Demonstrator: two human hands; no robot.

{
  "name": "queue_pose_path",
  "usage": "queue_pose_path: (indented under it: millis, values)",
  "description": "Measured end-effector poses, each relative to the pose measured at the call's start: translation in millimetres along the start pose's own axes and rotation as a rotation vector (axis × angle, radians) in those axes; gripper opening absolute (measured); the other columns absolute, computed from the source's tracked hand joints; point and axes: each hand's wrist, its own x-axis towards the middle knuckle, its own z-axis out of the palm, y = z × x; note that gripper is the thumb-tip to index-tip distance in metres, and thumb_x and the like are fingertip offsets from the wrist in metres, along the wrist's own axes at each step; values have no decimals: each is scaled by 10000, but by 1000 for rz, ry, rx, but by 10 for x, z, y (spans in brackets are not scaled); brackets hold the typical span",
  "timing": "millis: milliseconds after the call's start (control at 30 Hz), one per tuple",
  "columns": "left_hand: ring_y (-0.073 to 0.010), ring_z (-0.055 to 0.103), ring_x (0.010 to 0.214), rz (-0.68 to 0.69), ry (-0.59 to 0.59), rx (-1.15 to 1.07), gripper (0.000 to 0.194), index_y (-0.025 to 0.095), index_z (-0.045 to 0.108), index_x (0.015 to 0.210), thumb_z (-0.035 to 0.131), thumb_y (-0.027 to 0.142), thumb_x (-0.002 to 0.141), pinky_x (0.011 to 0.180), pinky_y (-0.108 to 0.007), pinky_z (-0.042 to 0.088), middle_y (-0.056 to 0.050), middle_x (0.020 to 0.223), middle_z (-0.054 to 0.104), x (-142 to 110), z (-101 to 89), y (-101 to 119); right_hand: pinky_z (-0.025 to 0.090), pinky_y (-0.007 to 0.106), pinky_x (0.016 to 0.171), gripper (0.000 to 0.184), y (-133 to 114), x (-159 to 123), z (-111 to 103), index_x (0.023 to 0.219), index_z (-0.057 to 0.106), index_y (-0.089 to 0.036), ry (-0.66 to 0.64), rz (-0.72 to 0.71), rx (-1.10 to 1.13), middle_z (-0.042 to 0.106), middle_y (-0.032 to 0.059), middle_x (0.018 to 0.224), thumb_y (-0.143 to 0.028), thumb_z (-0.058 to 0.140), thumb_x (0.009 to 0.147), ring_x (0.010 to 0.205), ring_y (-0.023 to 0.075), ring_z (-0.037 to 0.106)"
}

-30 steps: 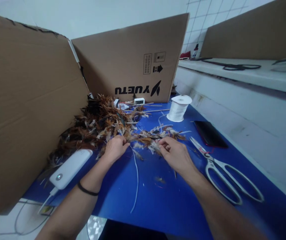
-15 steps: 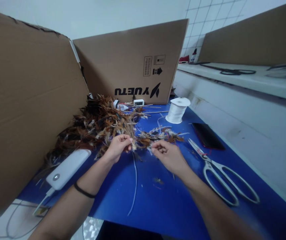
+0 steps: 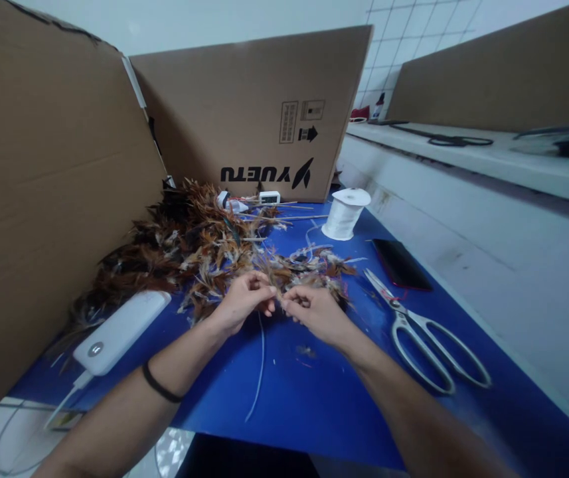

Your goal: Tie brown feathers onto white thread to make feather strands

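The person's left hand (image 3: 245, 302) pinches a small wispy tan feather (image 3: 278, 296) between thumb and fingers, above the blue flat-topped counter (image 3: 314, 405). The right hand (image 3: 317, 315) meets it there, fingertips drawn together at the feather's lower end; whether they grip it too cannot be told. Behind the hands spreads a large heap of brown and black feathers (image 3: 164, 249). A thin white cord (image 3: 262, 368) trails toward the near edge. Large silver metal scissors (image 3: 426, 342) lie right of the right hand, beside a dark flat phone (image 3: 402, 264).
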Motion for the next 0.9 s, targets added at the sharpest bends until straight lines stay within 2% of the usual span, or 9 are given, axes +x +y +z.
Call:
queue_pose_path:
  millis: [167,300,500,633,800,900]
  values:
    - [-84,526,436,-8,-36,105,251,112,556,679,684,326,695,458,-215,467,10,497,561,-8,3,10,401,231,503,218,-38,-9,-15,695,602,-163,-35,17,3,587,-4,598,-347,521,779,508,105,513]
    - [-86,524,426,25,-17,171,273,107,560,641,685,343,696,451,-218,462,-2,489,570,-3,-6,-17,377,223,502,180,-76,-26,-11,744,613,-171,29,8,-4,590,-14,610,-342,556,750,518,101,494]
    - [-84,523,425,38,-70,209,304,102,563,634,670,376,712,457,-216,463,-12,490,574,-7,-7,-44,380,235,547,180,-97,-13,-36,652,609,-173,74,-43,-72,595,-10,596,-296,527,754,543,106,492]
    - [-94,537,434,54,-93,212,320,111,548,639,662,400,717,462,-224,471,-5,499,578,10,-26,-51,369,227,499,140,-81,15,-52,630,585,-176,99,3,20,551,-25,558,-276,536,714,493,96,463]
    - [-111,576,500,157,-136,232,291,115,563,710,617,395,769,529,-243,479,-23,569,620,25,-66,-81,339,217,446,109,-79,31,-63,599,563,-181,144,119,193,496,-46,505,-271,560,660,448,84,432]
    - [-113,588,528,193,-119,231,277,106,579,749,610,380,780,569,-248,484,-32,587,632,14,-53,-75,327,214,433,102,-92,30,-61,617,568,-177,155,148,254,487,-51,502,-272,573,655,441,82,427]
